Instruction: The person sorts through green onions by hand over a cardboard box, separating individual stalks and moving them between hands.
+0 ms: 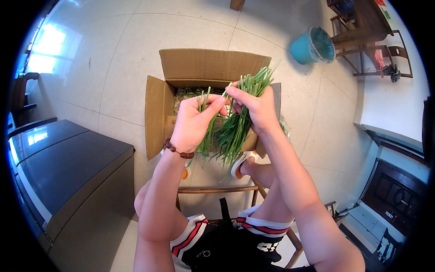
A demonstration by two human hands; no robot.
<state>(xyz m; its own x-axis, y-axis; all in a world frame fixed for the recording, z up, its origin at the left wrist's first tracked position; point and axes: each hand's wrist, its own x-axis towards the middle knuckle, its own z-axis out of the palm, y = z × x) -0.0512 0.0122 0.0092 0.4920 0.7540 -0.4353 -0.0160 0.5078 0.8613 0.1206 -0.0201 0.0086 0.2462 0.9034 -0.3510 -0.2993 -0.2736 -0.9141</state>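
Observation:
My right hand (259, 106) is closed around a thick bunch of garlic chives (234, 133), pale stem ends upward and green leaves hanging below. A thinner group of chives (207, 139) hangs from my left hand (190, 119), whose fingers are curled round it. The fingertips of both hands come close together at a whitish stem end (228, 89). Below the hands stands an open cardboard box (204, 63) with its flaps folded out. More greens (182, 94) lie inside it, partly hidden by my hands.
A blue bin (304, 50) with a clear liner stands on the tiled floor at the back right, beside wooden furniture (362, 27). To the left is a dark glossy cabinet (68, 167). A wooden bar (217, 190) crosses between my legs.

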